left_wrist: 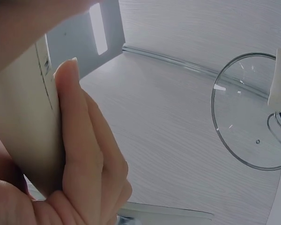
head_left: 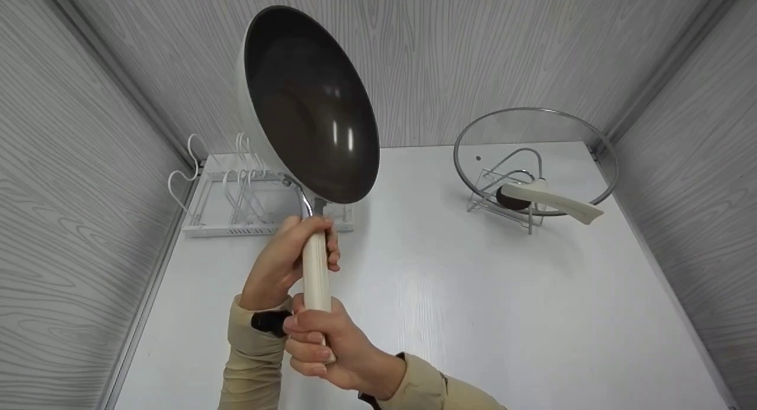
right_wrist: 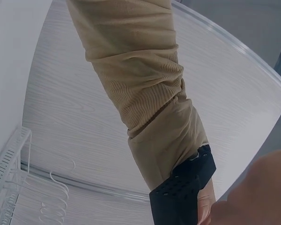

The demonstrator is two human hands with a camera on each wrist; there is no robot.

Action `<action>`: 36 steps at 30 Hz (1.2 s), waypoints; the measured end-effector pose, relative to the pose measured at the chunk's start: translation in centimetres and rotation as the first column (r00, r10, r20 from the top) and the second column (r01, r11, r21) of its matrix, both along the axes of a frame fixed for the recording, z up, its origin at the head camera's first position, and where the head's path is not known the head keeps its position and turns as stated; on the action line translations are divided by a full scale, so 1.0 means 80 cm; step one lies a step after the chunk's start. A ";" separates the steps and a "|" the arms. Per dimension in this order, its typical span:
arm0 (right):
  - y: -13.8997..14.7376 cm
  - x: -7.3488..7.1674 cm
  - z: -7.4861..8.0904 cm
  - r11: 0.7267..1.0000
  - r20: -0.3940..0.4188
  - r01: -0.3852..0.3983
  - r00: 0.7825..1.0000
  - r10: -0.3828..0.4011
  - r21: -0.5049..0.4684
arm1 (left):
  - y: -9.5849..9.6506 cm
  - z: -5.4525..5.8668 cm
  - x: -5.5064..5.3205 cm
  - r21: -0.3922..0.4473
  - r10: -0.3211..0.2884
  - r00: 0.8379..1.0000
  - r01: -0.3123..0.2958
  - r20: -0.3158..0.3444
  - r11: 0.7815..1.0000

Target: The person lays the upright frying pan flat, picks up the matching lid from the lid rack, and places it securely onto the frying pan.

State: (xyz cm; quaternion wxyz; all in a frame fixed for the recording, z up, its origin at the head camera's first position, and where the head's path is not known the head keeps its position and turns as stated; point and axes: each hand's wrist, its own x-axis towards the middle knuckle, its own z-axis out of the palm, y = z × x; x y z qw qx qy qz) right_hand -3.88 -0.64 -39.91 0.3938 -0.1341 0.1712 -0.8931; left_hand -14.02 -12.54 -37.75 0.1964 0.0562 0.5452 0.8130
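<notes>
A deep frying pan (head_left: pixel 310 102) with a dark inside and pale outside is held up, tilted, its bowl at the top of the head view. My left hand (head_left: pixel 287 256) grips the cream handle (head_left: pixel 316 277) near the bowl. Lower down, my right hand (head_left: pixel 346 348) has its fingers curled round the handle's end. In the left wrist view the handle (left_wrist: pixel 23 117) runs along the left hand's fingers (left_wrist: pixel 84 150). The right wrist view shows mostly the left sleeve (right_wrist: pixel 140 89), with a blurred part of the right hand (right_wrist: pixel 257 192) at the corner.
A white wire rack (head_left: pixel 222 229) stands at the back left, partly behind the pan. At the back right a glass lid (head_left: pixel 535 109) with a cream handle (head_left: pixel 556 200) leans on a small wire stand (head_left: pixel 529 223). Grey wood-grain walls (head_left: pixel 449 55) enclose the white table (head_left: pixel 461 315).
</notes>
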 end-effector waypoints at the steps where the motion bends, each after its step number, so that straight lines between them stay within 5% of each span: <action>1: 0.000 0.000 0.000 1.000 0.000 0.005 1.000 -0.005 0.007 | 0.000 0.000 0.000 0.016 0.001 1.000 -0.001 0.000 1.000; 7: -0.001 -0.003 0.000 0.999 -0.017 0.017 1.000 -0.016 0.045 | 0.001 -0.001 0.000 0.197 -0.048 0.998 0.037 0.051 0.980; 15: -0.002 -0.002 0.000 0.993 -0.078 0.058 0.996 -0.050 0.100 | 0.007 0.000 0.001 0.522 -0.152 0.980 0.064 0.128 0.851; 26: -0.006 -0.001 0.002 0.984 -0.092 0.095 0.992 -0.082 0.150 | 0.012 -0.010 0.000 0.611 -0.218 0.974 0.142 0.052 0.779; 36: -0.004 0.002 0.014 0.979 -0.066 0.110 0.993 -0.100 0.174 | 0.015 -0.012 -0.005 0.729 -0.309 0.950 0.177 0.050 0.662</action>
